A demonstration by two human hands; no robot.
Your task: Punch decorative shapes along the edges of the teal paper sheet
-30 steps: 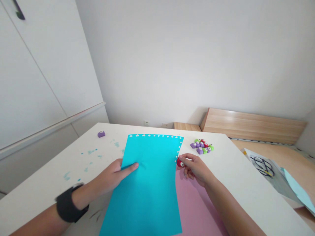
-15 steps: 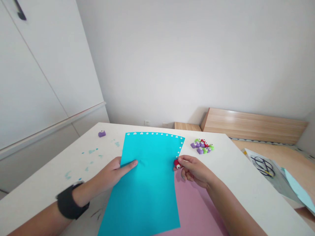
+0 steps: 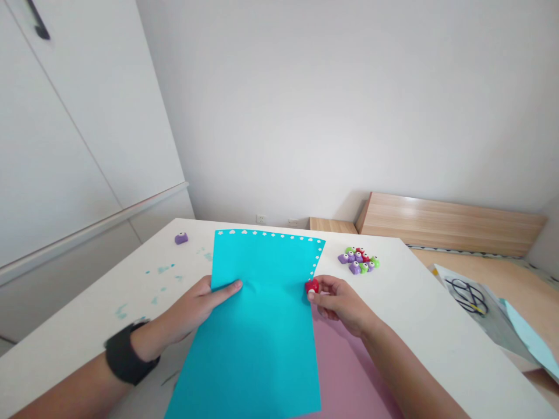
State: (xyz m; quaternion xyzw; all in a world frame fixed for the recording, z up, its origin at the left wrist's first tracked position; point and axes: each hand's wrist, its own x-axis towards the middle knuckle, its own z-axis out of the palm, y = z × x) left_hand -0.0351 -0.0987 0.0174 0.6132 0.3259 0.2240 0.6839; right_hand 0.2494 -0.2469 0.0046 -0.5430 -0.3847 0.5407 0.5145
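Note:
A cyan paper sheet [image 3: 257,314] lies on the white table [image 3: 414,302], with small white punched shapes along its far and right edges. My left hand [image 3: 196,305] holds its left edge, index finger stretched flat on top and the other fingers curled at the edge. My right hand [image 3: 338,299] pinches a small red hole punch [image 3: 311,286] onto the sheet's right edge. A pink sheet [image 3: 349,372] lies partly under the cyan one.
A cluster of several purple, green and red punches [image 3: 358,260] sits right of the sheet. One purple punch [image 3: 180,238] lies at the far left, near cyan paper scraps [image 3: 163,269]. Papers [image 3: 489,302] lie on the floor to the right.
The cyan sheet has slid and turned a little to the left under my left hand. My right hand with the red punch has shifted slightly left along the right edge.

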